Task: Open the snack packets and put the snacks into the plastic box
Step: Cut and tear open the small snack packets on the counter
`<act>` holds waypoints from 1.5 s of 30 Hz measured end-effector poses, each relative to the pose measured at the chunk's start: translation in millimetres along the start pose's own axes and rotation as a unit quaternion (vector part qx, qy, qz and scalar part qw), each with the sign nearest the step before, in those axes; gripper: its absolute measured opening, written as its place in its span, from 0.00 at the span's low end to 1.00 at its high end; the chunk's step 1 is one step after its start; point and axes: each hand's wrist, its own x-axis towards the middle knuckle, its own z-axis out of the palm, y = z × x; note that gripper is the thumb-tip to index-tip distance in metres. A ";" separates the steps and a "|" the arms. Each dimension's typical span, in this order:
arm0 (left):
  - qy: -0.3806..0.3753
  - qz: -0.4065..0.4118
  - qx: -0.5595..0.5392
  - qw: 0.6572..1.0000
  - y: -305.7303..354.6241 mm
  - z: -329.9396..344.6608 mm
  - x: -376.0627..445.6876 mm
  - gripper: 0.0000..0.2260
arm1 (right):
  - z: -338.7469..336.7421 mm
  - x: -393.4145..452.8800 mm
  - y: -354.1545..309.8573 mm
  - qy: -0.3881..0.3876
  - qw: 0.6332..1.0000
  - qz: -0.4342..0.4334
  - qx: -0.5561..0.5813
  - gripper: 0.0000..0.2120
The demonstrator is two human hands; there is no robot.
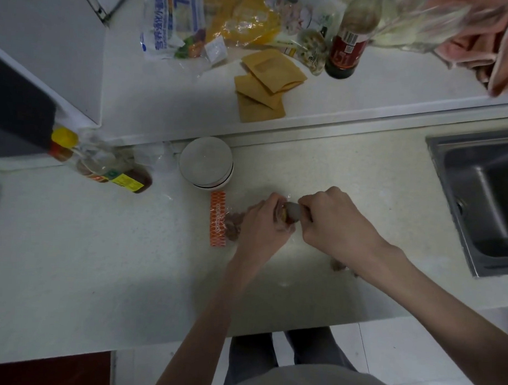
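Surface: pale speckled table (pixel 348 172), dim light, a raised ledge (pixel 366 81) behind it.
Edges: steel sink (pixel 477 200) at the right; near edge by the person's legs; open table in front left.
Snack packet: one clear packet with an orange strip (pixel 218 219), flat on the table, brown snacks showing inside.
Left hand (pixel 263 218): grip curled round the packet's right end.
Right hand (pixel 332 221): grip pinched on a small grey-brown piece (pixel 291 212) between the hands; what it is cannot be told.
Count: one round white lidded container (pixel 206 162), three brown envelopes (pixel 265 86), three bottles.
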 end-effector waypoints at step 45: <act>0.054 -0.314 -0.222 0.922 -134.9 -39.6 18.9 0.06 | 156.9 62.4 59.3 0.040 0.977 -0.035 0.204 0.13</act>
